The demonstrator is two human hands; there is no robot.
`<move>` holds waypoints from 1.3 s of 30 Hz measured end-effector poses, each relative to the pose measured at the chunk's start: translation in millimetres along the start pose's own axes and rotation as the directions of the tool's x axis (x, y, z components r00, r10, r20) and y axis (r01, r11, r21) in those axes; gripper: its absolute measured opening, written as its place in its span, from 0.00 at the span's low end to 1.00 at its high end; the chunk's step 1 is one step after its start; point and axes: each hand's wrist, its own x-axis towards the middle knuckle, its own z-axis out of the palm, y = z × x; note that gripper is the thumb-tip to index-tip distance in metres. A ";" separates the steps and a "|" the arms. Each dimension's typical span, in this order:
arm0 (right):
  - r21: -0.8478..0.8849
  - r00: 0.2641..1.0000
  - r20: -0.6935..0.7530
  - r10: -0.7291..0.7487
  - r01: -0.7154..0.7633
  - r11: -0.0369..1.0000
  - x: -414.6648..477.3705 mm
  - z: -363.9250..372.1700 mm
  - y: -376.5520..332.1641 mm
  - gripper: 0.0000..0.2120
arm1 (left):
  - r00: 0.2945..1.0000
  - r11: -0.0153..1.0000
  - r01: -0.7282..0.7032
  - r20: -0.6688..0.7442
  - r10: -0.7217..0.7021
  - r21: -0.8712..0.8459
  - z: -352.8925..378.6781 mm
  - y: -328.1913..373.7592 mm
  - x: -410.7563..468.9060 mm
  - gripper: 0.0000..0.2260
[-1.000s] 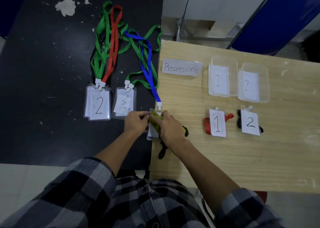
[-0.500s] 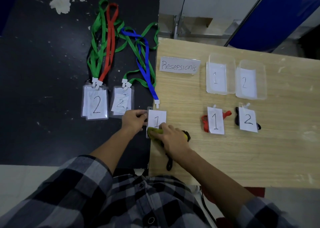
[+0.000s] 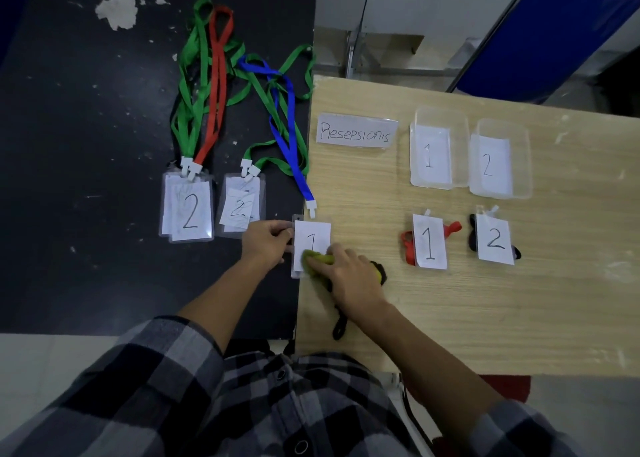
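Note:
A clear badge holder with a paper marked "1" [image 3: 313,236] lies across the seam between the black table and the wooden table, clipped to a blue lanyard [image 3: 287,137]. My left hand [image 3: 265,243] pinches the badge's left edge. My right hand [image 3: 349,276] holds a yellow-green cloth [image 3: 317,260] pressed on the badge's lower part. A black strap [image 3: 339,325] trails from under my right hand toward the table's near edge.
Two stacks of "2" badges [image 3: 188,210] [image 3: 239,207] with green and red lanyards [image 3: 207,85] lie on the black table. On the wooden table [image 3: 485,311] are a "Resepsionis" label [image 3: 356,133], two clear boxes marked "1" [image 3: 434,151] and "2" [image 3: 498,160], and cards "1" [image 3: 429,241] and "2" [image 3: 495,238].
My right hand with the cloth has slid from the badge's top toward its lower end, uncovering the "1". My left hand has kept its hold on the badge's left edge.

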 end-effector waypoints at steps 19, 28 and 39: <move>0.027 0.991 -0.059 0.120 -0.119 0.993 27.6 -5.4 12.9 0.30 | 1.000 1.000 0.016 -0.015 -0.016 -0.011 2.4 2.4 -1.7 0.08; 0.050 0.998 0.027 -0.061 0.060 0.997 -1.0 8.2 16.3 0.30 | 0.999 1.000 0.012 -0.046 -0.012 0.004 -3.0 2.5 -12.3 0.06; 0.180 0.979 -0.086 0.187 -0.169 0.969 68.3 -46.7 16.5 0.33 | 0.977 0.977 -0.193 -0.071 0.200 0.096 -61.2 39.9 -54.9 0.06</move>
